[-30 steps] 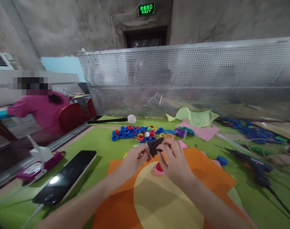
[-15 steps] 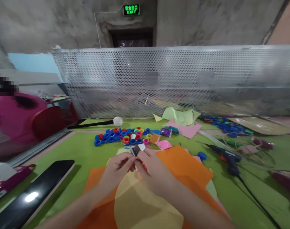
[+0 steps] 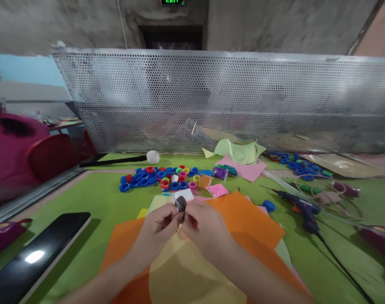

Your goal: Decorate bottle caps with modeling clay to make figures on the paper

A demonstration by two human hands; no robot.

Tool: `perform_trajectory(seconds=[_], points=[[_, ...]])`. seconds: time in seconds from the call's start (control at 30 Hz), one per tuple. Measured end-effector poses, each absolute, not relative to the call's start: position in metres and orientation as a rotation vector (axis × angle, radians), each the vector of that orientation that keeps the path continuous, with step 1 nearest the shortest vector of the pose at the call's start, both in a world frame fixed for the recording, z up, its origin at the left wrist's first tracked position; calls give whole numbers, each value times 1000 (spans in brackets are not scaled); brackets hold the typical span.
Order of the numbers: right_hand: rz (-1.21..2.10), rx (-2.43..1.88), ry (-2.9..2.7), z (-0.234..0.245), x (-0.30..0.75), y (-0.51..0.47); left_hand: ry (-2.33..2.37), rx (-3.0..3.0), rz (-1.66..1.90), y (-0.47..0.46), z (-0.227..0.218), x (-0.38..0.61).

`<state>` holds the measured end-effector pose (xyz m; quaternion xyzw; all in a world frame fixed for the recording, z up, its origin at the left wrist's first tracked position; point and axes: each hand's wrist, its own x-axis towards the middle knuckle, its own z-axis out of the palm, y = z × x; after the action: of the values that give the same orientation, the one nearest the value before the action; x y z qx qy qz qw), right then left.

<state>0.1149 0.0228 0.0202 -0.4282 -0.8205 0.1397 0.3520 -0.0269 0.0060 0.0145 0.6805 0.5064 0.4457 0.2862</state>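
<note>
A small clear packet with something black inside (image 3: 180,203) is pinched between my two hands, above the paper sheets. My left hand (image 3: 157,226) closes thumb and fingers on its near left edge. On the near right edge, my right hand (image 3: 207,223) grips with bent fingers, and the fingertips of both hands almost meet. A bit of red shows by the right fingers; what it is I cannot make out. Below the hands lie a pale yellow paper piece (image 3: 186,270) with a rounded edge and orange paper (image 3: 246,219). A white packet (image 3: 184,195) rests just beyond the fingers.
Colourful bottle caps (image 3: 143,179) lie beyond the hands, near pink (image 3: 218,190), orange (image 3: 204,182) and purple (image 3: 220,173) packets. A glue gun (image 3: 302,207) with its cord is at right, a black phone-like slab (image 3: 43,249) at left. A perforated metal screen (image 3: 180,101) stands behind.
The view has tipped slightly downward. The black packet has turned more upright between my fingers, and my hands have drawn closer around it.
</note>
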Motion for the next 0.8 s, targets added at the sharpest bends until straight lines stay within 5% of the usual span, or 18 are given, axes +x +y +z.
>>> perform_trajectory(seconds=[0.8], points=[[520, -629, -2326, 27, 138, 25, 1103, 2068, 1155, -22, 41, -47]])
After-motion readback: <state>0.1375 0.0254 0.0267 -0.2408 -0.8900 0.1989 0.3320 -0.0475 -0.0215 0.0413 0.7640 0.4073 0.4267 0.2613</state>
